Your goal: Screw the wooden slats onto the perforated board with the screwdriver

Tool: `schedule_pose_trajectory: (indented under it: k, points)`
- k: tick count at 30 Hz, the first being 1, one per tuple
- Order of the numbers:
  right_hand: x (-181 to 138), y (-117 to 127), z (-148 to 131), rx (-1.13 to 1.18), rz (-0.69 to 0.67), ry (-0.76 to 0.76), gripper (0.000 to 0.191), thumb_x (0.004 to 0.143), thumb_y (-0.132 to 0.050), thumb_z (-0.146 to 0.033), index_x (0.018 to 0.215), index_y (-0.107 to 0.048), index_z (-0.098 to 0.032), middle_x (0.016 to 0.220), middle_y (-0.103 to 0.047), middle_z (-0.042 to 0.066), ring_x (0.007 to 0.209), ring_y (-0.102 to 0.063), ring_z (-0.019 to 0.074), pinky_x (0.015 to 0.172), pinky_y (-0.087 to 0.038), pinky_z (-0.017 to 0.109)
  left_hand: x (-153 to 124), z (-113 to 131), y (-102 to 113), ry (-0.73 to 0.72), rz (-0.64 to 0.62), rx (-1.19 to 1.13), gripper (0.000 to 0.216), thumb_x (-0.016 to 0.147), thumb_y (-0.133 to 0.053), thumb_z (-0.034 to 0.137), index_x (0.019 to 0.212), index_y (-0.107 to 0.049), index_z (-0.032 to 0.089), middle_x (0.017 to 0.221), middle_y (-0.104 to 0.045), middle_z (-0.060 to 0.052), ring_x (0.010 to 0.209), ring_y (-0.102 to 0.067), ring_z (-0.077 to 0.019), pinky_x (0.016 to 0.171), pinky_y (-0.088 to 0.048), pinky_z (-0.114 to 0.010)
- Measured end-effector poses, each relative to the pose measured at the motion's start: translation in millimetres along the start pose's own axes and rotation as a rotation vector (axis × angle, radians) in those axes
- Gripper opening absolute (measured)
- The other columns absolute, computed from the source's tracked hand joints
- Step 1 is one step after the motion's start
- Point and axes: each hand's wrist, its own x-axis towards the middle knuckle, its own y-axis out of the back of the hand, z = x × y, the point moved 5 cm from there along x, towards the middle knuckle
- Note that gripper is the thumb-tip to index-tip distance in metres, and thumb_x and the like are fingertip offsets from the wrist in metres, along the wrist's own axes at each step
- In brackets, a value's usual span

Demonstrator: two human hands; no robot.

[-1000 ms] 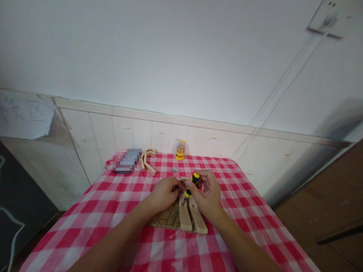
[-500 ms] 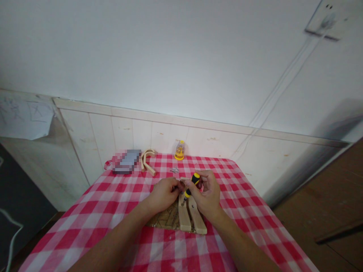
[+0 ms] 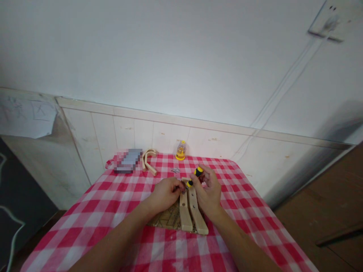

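My right hand (image 3: 210,190) is closed round a yellow-and-black screwdriver (image 3: 195,176), which leans with its tip down and to the left. That tip reaches the upper part of a pale wooden piece (image 3: 185,219), close to the fingertips of my left hand (image 3: 166,193). Those fingers are pinched together; whatever is between them is too small to make out. Lower on the same piece a dark hole shows. A second wooden piece (image 3: 200,223) with dark holes lies alongside it, under my right hand. Both rest on a brown patterned board (image 3: 167,220).
A red-and-white checked cloth (image 3: 119,226) covers the table. Small metal parts (image 3: 175,170) lie beyond my hands. Farther back stand a yellow-capped clear bottle (image 3: 180,152), curved wooden pieces (image 3: 149,166) and a pixelated flat object (image 3: 129,160), near the panelled wall (image 3: 198,141).
The screwdriver tip has moved up along the wooden piece, from the lower hole to a spot by my left fingertips. My left hand stays nearly in place.
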Motion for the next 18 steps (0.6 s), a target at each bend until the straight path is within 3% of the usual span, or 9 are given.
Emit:
schedule_pose_trajectory:
  k: [5, 11, 18]
  points:
    - [1, -2, -2, -0.024, -0.047, 0.022, 0.033, 0.089, -0.067, -0.031, 0.121, -0.062, -0.024, 0.085, -0.068, 0.002, 0.071, -0.065, 0.0170, 0.065, -0.055, 0.031, 0, 1, 1, -0.002, -0.001, 0.017, 0.021, 0.080, -0.052, 0.016, 0.083, -0.072, 0.020, 0.090, -0.075, -0.004, 0.087, -0.068, -0.0209, 0.078, -0.051, -0.030]
    - [4, -3, -14, -0.068, -0.163, 0.055, 0.037, 0.093, -0.059, -0.028, 0.130, -0.061, -0.027, 0.098, -0.072, 0.005, 0.077, -0.067, 0.0188, 0.071, -0.056, 0.034, 1, -1, 0, -0.010, 0.007, 0.019, 0.020, 0.080, -0.052, 0.015, 0.083, -0.071, 0.019, 0.088, -0.075, -0.005, 0.084, -0.068, -0.0211, 0.076, -0.051, -0.030]
    - [4, -2, -16, -0.055, -0.181, 0.095, 0.038, 0.091, -0.060, -0.024, 0.129, -0.061, -0.027, 0.100, -0.072, 0.005, 0.077, -0.066, 0.0186, 0.071, -0.054, 0.033, 0, -1, 1, -0.010, 0.014, 0.008, 0.019, 0.081, -0.053, 0.016, 0.082, -0.071, 0.019, 0.088, -0.074, -0.005, 0.086, -0.068, -0.0214, 0.079, -0.051, -0.031]
